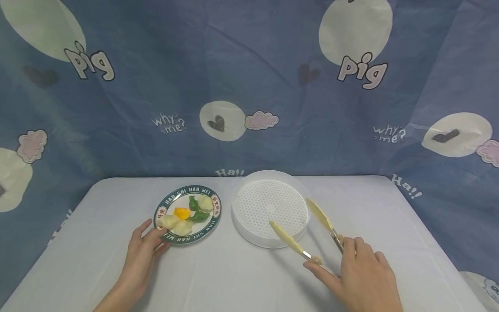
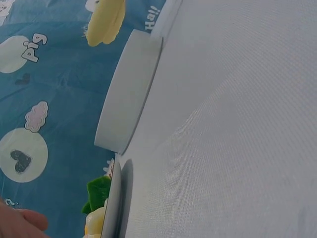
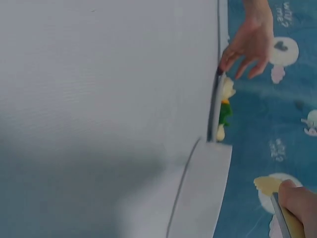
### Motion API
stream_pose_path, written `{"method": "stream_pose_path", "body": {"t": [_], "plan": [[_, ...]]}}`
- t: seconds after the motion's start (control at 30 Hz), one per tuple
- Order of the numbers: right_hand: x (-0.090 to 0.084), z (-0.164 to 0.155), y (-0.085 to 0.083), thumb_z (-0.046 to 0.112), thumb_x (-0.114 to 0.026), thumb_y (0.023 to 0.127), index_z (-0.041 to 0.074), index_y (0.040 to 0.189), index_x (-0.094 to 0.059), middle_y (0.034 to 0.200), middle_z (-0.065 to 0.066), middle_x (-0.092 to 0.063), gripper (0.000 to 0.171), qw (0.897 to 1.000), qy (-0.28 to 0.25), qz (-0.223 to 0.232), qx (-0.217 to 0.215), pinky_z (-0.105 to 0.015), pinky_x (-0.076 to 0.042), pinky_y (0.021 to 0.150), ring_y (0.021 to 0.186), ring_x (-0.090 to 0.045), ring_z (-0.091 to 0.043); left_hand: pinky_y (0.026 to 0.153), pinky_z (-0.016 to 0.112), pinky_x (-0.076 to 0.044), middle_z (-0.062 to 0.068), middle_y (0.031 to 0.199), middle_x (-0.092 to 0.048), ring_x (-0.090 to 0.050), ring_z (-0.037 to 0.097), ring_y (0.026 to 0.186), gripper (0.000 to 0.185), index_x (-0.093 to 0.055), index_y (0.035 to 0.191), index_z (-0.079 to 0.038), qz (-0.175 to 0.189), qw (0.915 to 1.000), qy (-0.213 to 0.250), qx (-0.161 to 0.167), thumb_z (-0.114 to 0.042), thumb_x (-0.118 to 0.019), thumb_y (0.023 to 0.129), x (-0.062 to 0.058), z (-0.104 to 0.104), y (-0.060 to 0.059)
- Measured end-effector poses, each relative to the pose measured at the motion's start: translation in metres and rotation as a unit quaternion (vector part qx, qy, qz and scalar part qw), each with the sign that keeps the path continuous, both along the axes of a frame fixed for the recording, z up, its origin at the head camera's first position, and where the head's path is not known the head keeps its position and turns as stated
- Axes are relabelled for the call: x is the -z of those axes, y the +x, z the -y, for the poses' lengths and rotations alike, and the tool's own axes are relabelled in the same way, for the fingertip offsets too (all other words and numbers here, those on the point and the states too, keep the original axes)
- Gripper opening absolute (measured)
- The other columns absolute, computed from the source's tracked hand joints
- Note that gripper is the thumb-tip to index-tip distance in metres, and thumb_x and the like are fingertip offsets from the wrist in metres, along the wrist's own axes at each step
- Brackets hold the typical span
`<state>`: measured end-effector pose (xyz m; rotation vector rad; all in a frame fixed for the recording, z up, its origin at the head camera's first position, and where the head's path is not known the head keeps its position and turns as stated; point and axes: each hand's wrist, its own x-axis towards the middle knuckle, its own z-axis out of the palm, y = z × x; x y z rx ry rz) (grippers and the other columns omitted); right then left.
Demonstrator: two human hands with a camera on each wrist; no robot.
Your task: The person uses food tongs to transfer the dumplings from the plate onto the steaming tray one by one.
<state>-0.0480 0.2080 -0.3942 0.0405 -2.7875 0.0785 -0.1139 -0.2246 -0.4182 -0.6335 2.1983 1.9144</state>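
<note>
The left hand [image 1: 142, 251] pinches the near-left rim of a plate [image 1: 195, 240] with a green lettered border, its thumb low at the edge and a fingertip over the rim. Several dumpling-like pieces lie on the plate: pale cream ones [image 1: 183, 228], a yellow one [image 1: 182, 213] and green ones [image 1: 199, 216]. The right hand [image 1: 362, 273] grips a pair of metal tongs with cream-yellow tips [image 1: 286, 236]. The tongs are spread wide, with nothing between them, and their tips overlap the right side of a round white perforated steamer tray [image 1: 269, 240] in the head view.
A white cloth [image 1: 218, 277] covers the table. The steamer tray's tall side wall [image 2: 131, 94] stands just right of the plate. Behind the table hangs a blue printed curtain [image 1: 273, 147], close to the tray's far side.
</note>
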Motion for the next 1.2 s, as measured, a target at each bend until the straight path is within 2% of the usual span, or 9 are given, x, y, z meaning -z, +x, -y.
{"method": "stream_pose_path", "body": {"t": [0.1, 0.27, 0.43, 0.57, 0.7, 0.87, 1.07, 1.2], "plan": [[-0.002, 0.007, -0.002, 0.094, -0.068, 0.074, -0.005, 0.108, -0.066, 0.079, -0.007, -0.056, 0.104, 1.0, 0.002, 0.002, -0.013, -0.039, -0.045, 0.059, 0.063, -0.048, -0.02, 0.089, -0.003, -0.054, 0.037, 0.174, -0.009, -0.032, 0.046, 0.162, 0.089, 0.019, 0.17, -0.005, 0.002, 0.9999, 0.016, 0.0, -0.029, -0.044, 0.113, 0.001, 0.002, 0.0], [-0.006, 0.018, -0.005, 0.093, -0.066, 0.077, -0.002, 0.108, -0.067, 0.08, -0.006, -0.058, 0.1, 0.999, 0.002, 0.008, -0.032, -0.035, -0.044, 0.058, 0.064, -0.044, -0.018, 0.091, -0.001, -0.055, 0.036, 0.175, -0.007, -0.029, 0.043, 0.163, 0.087, 0.017, 0.17, -0.001, 0.006, 0.9991, 0.043, -0.003, -0.028, -0.043, 0.114, 0.002, 0.006, 0.001], [-0.006, 0.032, -0.007, 0.09, -0.068, 0.079, 0.0, 0.106, -0.067, 0.078, -0.002, -0.054, 0.093, 0.998, 0.004, -0.007, -0.057, -0.03, -0.04, 0.057, 0.065, -0.041, -0.014, 0.096, -0.001, -0.055, 0.033, 0.178, -0.002, -0.026, 0.04, 0.165, 0.083, 0.013, 0.169, 0.004, 0.006, 0.9992, 0.039, 0.003, -0.026, -0.042, 0.114, 0.004, 0.006, -0.001], [-0.005, 0.046, -0.008, 0.087, -0.068, 0.082, 0.005, 0.098, -0.063, 0.073, 0.002, -0.045, 0.084, 0.997, 0.011, -0.011, -0.079, -0.025, -0.034, 0.056, 0.064, -0.037, -0.012, 0.108, 0.006, -0.052, 0.031, 0.179, 0.002, -0.025, 0.042, 0.165, 0.082, 0.011, 0.169, 0.006, 0.003, 0.9994, 0.032, 0.008, -0.026, -0.041, 0.114, 0.005, 0.005, -0.001], [-0.005, 0.059, -0.009, 0.087, -0.066, 0.085, 0.011, 0.095, -0.06, 0.074, 0.004, -0.043, 0.077, 0.995, 0.011, -0.007, -0.1, -0.023, -0.031, 0.056, 0.066, -0.036, -0.009, 0.113, 0.013, -0.05, 0.031, 0.179, 0.004, -0.024, 0.043, 0.166, 0.082, 0.011, 0.168, 0.006, 0.0, 0.9995, 0.03, 0.011, -0.025, -0.041, 0.114, 0.004, 0.005, 0.0], [-0.006, 0.072, -0.012, 0.089, -0.061, 0.085, 0.011, 0.098, -0.062, 0.077, 0.005, -0.046, 0.079, 0.992, 0.02, -0.01, -0.12, -0.021, -0.031, 0.057, 0.069, -0.04, -0.008, 0.117, 0.017, -0.048, 0.031, 0.179, 0.005, -0.024, 0.043, 0.165, 0.082, 0.011, 0.168, 0.007, 0.0, 0.9995, 0.026, 0.015, -0.025, -0.04, 0.114, 0.004, 0.004, 0.001], [-0.009, 0.087, -0.015, 0.094, -0.055, 0.085, 0.01, 0.101, -0.065, 0.077, 0.003, -0.047, 0.085, 0.99, 0.028, 0.007, -0.139, -0.022, -0.037, 0.056, 0.068, -0.042, -0.009, 0.118, 0.019, -0.046, 0.032, 0.178, 0.006, -0.023, 0.043, 0.166, 0.082, 0.012, 0.168, 0.007, 0.001, 0.9996, 0.024, 0.014, -0.024, -0.041, 0.113, 0.003, 0.005, 0.001], [-0.009, 0.096, -0.018, 0.093, -0.052, 0.087, 0.01, 0.102, -0.065, 0.076, 0.003, -0.044, 0.086, 0.988, 0.036, 0.01, -0.153, -0.022, -0.034, 0.056, 0.068, -0.04, -0.01, 0.119, 0.02, -0.046, 0.032, 0.178, 0.005, -0.024, 0.044, 0.165, 0.081, 0.011, 0.168, 0.009, 0.001, 0.9996, 0.022, 0.016, -0.024, -0.04, 0.113, 0.004, 0.005, 0.001]]}}
